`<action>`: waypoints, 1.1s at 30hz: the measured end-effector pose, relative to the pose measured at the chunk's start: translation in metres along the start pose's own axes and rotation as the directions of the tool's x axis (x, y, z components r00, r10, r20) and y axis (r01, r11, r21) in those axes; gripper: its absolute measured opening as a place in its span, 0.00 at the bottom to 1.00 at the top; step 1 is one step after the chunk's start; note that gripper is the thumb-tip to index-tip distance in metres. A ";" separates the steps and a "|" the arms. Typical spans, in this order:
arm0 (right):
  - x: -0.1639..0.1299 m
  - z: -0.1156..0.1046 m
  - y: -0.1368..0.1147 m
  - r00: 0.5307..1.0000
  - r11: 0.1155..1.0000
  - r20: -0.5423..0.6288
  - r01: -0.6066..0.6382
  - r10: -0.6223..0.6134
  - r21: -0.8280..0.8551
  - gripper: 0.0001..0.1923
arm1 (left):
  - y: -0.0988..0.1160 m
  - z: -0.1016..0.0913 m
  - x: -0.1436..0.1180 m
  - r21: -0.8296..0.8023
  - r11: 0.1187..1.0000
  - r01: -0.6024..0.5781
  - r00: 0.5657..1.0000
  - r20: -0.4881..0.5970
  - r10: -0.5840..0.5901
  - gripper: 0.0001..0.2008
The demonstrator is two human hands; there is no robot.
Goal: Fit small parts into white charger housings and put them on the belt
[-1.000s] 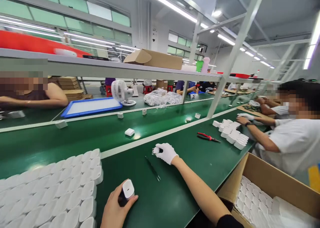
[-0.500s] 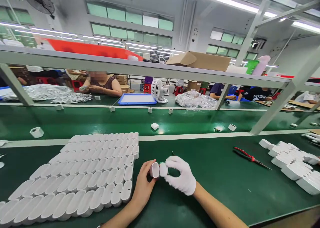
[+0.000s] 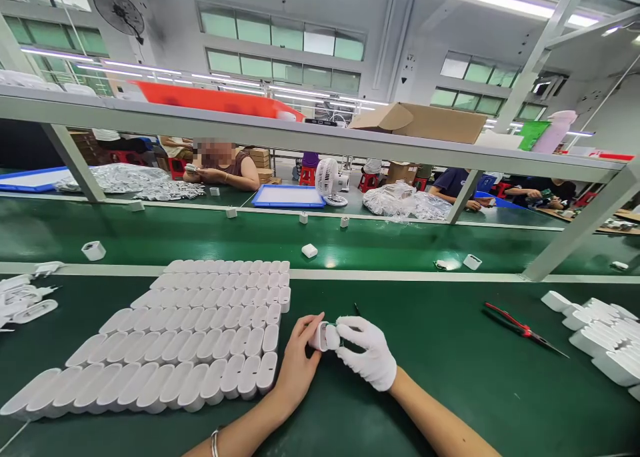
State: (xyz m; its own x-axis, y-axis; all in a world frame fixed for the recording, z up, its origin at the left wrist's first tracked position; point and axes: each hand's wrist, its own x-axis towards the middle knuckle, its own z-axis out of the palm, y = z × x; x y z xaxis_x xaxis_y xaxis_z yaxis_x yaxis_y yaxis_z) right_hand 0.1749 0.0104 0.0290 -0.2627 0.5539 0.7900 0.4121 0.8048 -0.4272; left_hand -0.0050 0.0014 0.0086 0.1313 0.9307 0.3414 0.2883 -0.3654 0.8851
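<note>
My bare left hand (image 3: 299, 365) holds a small white plastic shell (image 3: 319, 336) by its side, just above the green table. My right hand (image 3: 367, 350), in a white glove, presses a white cap piece (image 3: 331, 337) against the shell's open end. The two parts touch between my fingertips. Left of my hands lies a big block of white shells (image 3: 190, 337) in tight rows, open ends up. A thin black tool (image 3: 357, 309) pokes out just behind my right hand.
Red-handled cutters (image 3: 520, 327) lie at the right, with a pile of white housings (image 3: 603, 337) beyond. Loose white parts (image 3: 310, 250) ride the green belt behind the white strip. A shelf rail (image 3: 320, 135) crosses overhead. Seated workers, a blue tray (image 3: 289, 196) and a fan (image 3: 330, 180) are across.
My view swung left and settled on the block of shells. My two hands came together, and the cap piece now sits closer against the shell than half a second ago.
</note>
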 end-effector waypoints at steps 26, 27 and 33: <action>0.004 0.005 -0.001 0.955 0.979 0.216 -0.200 0.201 -0.029 0.11 | -0.013 -0.002 0.003 0.135 0.991 -0.013 0.998 0.055 0.006 0.21; 0.004 0.006 0.000 0.939 0.974 0.261 -0.223 0.223 -0.030 0.11 | -0.017 -0.002 0.004 0.152 0.988 -0.040 0.998 0.052 0.032 0.21; 0.000 0.013 0.009 0.822 0.772 0.334 -0.558 0.462 0.305 0.40 | -0.032 -0.001 0.005 0.204 0.974 -0.094 0.995 0.044 0.087 0.20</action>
State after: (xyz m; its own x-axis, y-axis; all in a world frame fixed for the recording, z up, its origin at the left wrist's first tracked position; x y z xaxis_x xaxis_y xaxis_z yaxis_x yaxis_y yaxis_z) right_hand 0.1677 0.0205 0.0191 -0.3172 0.8980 0.3050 0.1987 0.3773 -0.9045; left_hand -0.0143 0.0179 -0.0177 0.1973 0.8936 0.4031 0.4623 -0.4474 0.7656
